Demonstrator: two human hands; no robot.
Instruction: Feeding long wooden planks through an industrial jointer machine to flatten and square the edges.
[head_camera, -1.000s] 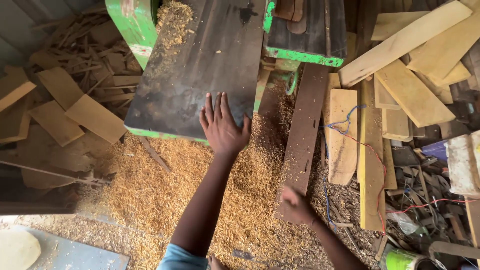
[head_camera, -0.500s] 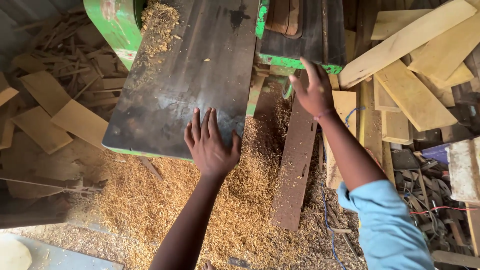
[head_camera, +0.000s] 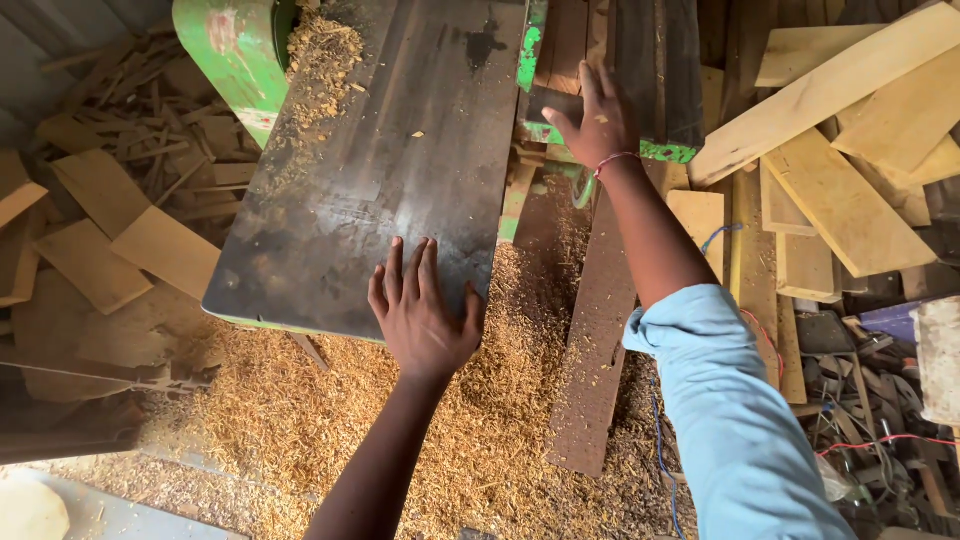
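The dark steel machine table (head_camera: 400, 170) with its green painted edges fills the middle; it looks heavy, rigid and slick, best gripped at its near rim; beyond it a second dark bed (head_camera: 655, 70) sits across a gap; rough pale offcut planks (head_camera: 850, 130) lie stacked on the right; loose, soft sawdust (head_camera: 300, 420) carpets the floor; the left hand (head_camera: 420, 315) lies open and flat on the table's near edge; the right hand (head_camera: 598, 120), fingers spread, presses on the far bed's green lip.

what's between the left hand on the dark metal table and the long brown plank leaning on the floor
In the head view, only a heap of wood shavings lies between the left hand and the brown plank.
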